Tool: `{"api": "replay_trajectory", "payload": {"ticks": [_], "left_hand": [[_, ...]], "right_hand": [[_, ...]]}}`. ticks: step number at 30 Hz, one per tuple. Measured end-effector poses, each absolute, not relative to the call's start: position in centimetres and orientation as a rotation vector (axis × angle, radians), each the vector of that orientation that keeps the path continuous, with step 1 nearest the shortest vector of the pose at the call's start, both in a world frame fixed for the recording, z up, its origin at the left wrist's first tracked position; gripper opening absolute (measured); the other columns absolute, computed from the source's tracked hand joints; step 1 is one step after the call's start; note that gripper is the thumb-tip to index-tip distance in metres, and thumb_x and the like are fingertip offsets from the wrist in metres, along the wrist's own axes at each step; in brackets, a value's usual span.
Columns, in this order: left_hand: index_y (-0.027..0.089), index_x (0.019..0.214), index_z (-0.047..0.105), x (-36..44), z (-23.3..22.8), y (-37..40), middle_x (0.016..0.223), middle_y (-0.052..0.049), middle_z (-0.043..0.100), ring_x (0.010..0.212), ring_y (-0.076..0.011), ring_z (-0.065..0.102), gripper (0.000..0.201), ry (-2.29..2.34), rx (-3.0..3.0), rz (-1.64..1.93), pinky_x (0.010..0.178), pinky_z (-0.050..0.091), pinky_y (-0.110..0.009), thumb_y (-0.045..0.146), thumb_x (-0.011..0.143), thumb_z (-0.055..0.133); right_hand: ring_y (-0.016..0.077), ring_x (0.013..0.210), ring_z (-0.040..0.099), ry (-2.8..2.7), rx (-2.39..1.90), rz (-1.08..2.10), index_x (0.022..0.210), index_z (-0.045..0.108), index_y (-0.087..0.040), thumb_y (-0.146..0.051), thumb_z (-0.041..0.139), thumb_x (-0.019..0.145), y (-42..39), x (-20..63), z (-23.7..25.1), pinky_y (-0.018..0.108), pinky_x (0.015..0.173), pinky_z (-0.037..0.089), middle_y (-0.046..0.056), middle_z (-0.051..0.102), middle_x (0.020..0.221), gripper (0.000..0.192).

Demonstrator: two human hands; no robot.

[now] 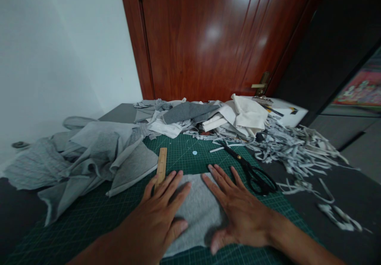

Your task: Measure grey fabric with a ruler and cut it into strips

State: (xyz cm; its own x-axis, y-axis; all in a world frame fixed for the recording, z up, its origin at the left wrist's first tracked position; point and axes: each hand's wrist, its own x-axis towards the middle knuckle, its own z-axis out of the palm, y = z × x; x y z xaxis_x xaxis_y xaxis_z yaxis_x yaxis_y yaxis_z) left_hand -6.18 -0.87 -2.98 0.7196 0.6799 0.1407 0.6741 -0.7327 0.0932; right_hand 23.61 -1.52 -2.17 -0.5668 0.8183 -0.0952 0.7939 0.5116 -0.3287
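The cloth [198,213], one grey piece, lies flat on the mat [178,147], its near and far edges showing between the hands. The left hand [162,215] and right hand [239,207] press down on either side of it, palms low. Each grip is wide, fingers spread, closed on nothing.

As to progress, I judge the piece laid out and nearly smooth, with the flattening itself in hand. Some cutting looks done, judging by the strips [291,147] piled at right; the unsorted pieces at left and behind look like what is left, though I cannot be sure.

Close by, counted: one ruler [161,161] — its near end runs in among the left hand's fingers, touching or not I cannot tell; one small pale disc [194,152] beyond the cloth; one pair of scissors [239,157] just beside the right hand, blades pointing away.

Farther out are two heaps, the left heap [98,149] and the far heap [190,113], and one main pile of strips — all too tangled to count by piece. One white box [290,114] sits at the back right of the one dark counter [351,201], before one door [202,38].
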Motion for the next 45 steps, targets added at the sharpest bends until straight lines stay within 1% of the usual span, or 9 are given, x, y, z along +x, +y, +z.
{"api": "replay_trajectory", "payload": {"ticks": [9, 14, 17, 19, 21, 25, 29, 39, 45], "left_hand": [[0.016, 0.165, 0.039, 0.8, 0.8, 0.0, 0.176, -0.012, 0.025, 0.162, -0.0301, 0.025, 0.065, 0.895, 2.744, 0.296, 0.132, 0.028, -0.051, 0.026, 0.103, 0.057], [0.014, 0.17, 0.02, 3.3, -1.5, 0.4, 0.178, -0.012, 0.015, 0.164, -0.0297, 0.018, 0.08, 0.831, 2.712, 0.304, 0.13, 0.031, -0.053, 0.024, 0.1, 0.056], [0.014, 0.171, 0.013, 3.0, -2.5, 0.7, 0.178, -0.014, 0.014, 0.163, -0.0306, 0.019, 0.081, 0.855, 2.756, 0.288, 0.129, 0.032, -0.054, 0.029, 0.102, 0.053], [0.016, 0.17, 0.02, 2.8, -2.6, 0.8, 0.177, -0.013, 0.018, 0.163, -0.0303, 0.022, 0.074, 0.839, 2.785, 0.267, 0.129, 0.033, -0.054, 0.032, 0.105, 0.051], [0.017, 0.167, 0.03, 2.8, -2.7, 0.7, 0.177, -0.013, 0.022, 0.162, -0.0317, 0.024, 0.067, 0.818, 2.811, 0.271, 0.128, 0.034, -0.055, 0.034, 0.106, 0.05], [0.011, 0.151, 0.047, 2.9, -3.2, 0.5, 0.172, -0.024, 0.033, 0.155, -0.0369, 0.04, 0.058, 0.942, 2.781, 0.421, 0.122, 0.045, -0.054, 0.025, 0.096, 0.06], [0.018, 0.127, 0.06, 2.9, -3.2, 0.4, 0.144, -0.016, 0.062, 0.139, -0.0341, 0.058, 0.038, 0.93, 2.725, 0.448, 0.117, 0.051, -0.051, 0.02, 0.089, 0.066], [0.029, 0.155, 0.05, 2.9, -3.3, 1.1, 0.168, -0.016, 0.041, 0.15, -0.0395, 0.047, 0.058, 0.844, 2.828, 0.35, 0.116, 0.05, -0.059, 0.028, 0.097, 0.058], [0.012, 0.137, 0.059, 3.3, -2.4, 0.5, 0.144, -0.019, 0.061, 0.139, -0.0339, 0.056, 0.05, 0.96, 2.69, 0.369, 0.119, 0.05, -0.049, 0.022, 0.088, 0.064]], "right_hand": [[0.0481, 0.163, -0.005, -2.656, -1.318, 0.541, 0.172, -0.001, -0.025, -0.088, 0.074, 0.072, -1.1, 23.9, -3.2, 0.077, 0.124, -0.011, 0.017, -0.003, 0.179, 0.14], [0.0451, 0.164, 0.0, -2.672, -1.27, 0.661, 0.173, 0.004, -0.019, -0.08, 0.076, 0.079, -0.9, 24.8, -1.3, 0.073, 0.128, -0.004, 0.021, -0.001, 0.178, 0.133], [0.0417, 0.162, 0.025, -2.626, -1.359, 0.519, 0.164, 0.043, -0.021, -0.064, 0.07, 0.095, 0.7, 27.6, 1.3, 0.065, 0.129, 0.024, 0.019, 0.028, 0.176, 0.086], [0.0295, 0.137, 0.062, -2.422, -1.665, 0.192, 0.136, 0.072, -0.022, -0.044, 0.056, 0.109, 2.7, 30.4, 2.7, 0.043, 0.116, 0.048, 0.012, 0.068, 0.148, 0.038], [0.0264, 0.107, 0.076, -2.301, -1.878, 0.068, 0.115, 0.078, -0.015, -0.028, 0.043, 0.114, 5.3, 33.3, 3.4, 0.042, 0.101, 0.057, 0.014, 0.08, 0.115, 0.037], [0.0266, 0.109, 0.072, -2.22, -2.111, -0.068, 0.131, 0.067, -0.019, -0.034, 0.068, 0.105, 9.9, 37.3, 2.6, 0.047, 0.093, 0.062, 0.011, 0.069, 0.132, 0.029], [0.0276, 0.113, 0.071, -2.191, -2.213, -0.202, 0.134, 0.066, -0.019, -0.034, 0.069, 0.105, 11.7, 38.2, 1.0, 0.048, 0.094, 0.062, 0.011, 0.067, 0.136, 0.033], [0.0277, 0.113, 0.071, -2.269, -2.299, -0.234, 0.134, 0.065, -0.019, -0.034, 0.069, 0.105, 12.5, 37.8, 1.5, 0.048, 0.094, 0.062, 0.012, 0.067, 0.136, 0.033], [0.0274, 0.112, 0.071, -2.368, -2.284, -0.088, 0.133, 0.066, -0.02, -0.034, 0.069, 0.105, 11.7, 38.5, 5.3, 0.047, 0.093, 0.062, 0.01, 0.068, 0.135, 0.032]]}}
